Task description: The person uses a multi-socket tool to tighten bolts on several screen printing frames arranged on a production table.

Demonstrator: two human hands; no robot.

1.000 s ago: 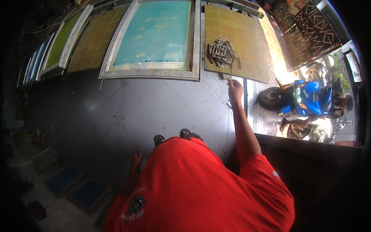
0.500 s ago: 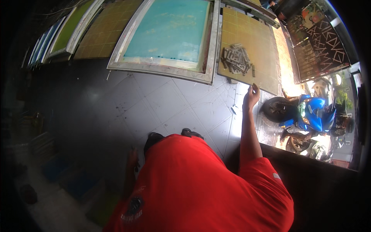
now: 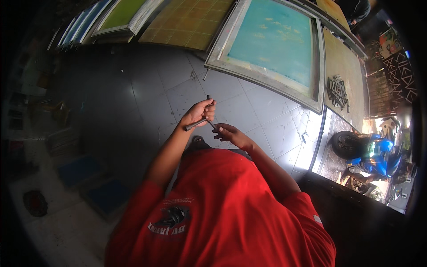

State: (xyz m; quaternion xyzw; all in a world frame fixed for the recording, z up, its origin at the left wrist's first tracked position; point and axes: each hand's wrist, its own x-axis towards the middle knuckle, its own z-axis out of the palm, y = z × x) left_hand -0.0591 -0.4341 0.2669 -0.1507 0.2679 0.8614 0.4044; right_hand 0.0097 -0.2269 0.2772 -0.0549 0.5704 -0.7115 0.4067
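Note:
My left hand (image 3: 200,111) grips a dark metal multi-arm socket wrench (image 3: 192,124) in front of my red shirt. My right hand (image 3: 230,135) is just below and to the right, fingertips curled at the end of one of the wrench's arms. Beyond them hangs a wide turquoise screen in a metal frame (image 3: 212,60), a thin rod sticking down from its lower left corner. On the yellowish board (image 3: 353,60) at its right lies a pile of several small metal parts (image 3: 338,92).
Grey tiles (image 3: 155,93) cover the floor. More boards (image 3: 180,24) and framed screens (image 3: 114,20) line the back left. A blue motorbike (image 3: 378,158) stands at the doorway on the right. Part of a person in dark clothing (image 3: 358,11) shows at the top right. Flat blue panels (image 3: 82,169) lie low left.
Both hands have come together in front of my body, the left rising with the wrench, the right drawn back from the board with the metal parts. My view has turned, shifting the benches rightward.

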